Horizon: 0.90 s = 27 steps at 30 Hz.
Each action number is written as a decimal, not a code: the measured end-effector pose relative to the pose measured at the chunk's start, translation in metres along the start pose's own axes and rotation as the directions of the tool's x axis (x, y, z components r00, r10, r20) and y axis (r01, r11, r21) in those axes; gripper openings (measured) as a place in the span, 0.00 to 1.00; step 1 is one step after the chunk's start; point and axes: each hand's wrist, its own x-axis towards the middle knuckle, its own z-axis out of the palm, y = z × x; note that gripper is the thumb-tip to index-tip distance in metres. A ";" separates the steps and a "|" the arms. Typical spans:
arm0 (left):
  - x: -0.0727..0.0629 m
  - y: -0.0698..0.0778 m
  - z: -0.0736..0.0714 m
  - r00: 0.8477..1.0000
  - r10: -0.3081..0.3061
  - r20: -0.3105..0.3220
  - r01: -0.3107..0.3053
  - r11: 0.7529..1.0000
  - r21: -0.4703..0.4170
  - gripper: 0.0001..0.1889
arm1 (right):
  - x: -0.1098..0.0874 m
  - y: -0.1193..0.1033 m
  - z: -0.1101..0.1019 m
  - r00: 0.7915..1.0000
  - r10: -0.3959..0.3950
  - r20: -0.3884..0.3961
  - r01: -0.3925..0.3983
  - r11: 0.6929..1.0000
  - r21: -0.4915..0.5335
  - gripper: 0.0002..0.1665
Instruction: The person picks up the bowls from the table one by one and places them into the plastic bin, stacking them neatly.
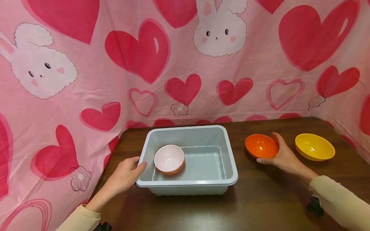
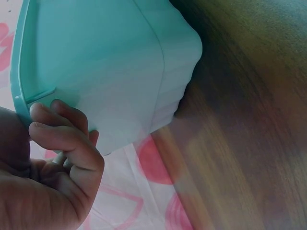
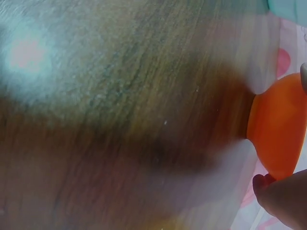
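My left hand (image 1: 129, 172) grips the left rim of a grey plastic tub (image 1: 187, 182), thumb over the edge and fingers curled beneath it; the left wrist view shows those fingers (image 2: 72, 139) against the tub's outer wall. Inside the tub, on its left side, sits a small bowl (image 1: 169, 159), white within and orange outside. To the right of the tub, my right hand (image 1: 284, 158) holds an orange bowl (image 1: 261, 146) by its right side, thumb at the near edge and fingers at the far edge. The orange bowl's side (image 3: 278, 127) shows in the right wrist view.
A yellow bowl (image 1: 315, 147) stands right of my right hand on the dark wooden table (image 1: 252, 205). Pink cloth (image 1: 183, 64) with hearts and rabbits hangs behind the table and along both sides.
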 end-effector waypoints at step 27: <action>-0.003 0.009 -0.001 1.000 -0.020 0.002 0.020 1.000 0.009 0.16 | 0.003 0.008 -0.005 0.997 -0.040 0.064 0.037 0.998 0.048 0.76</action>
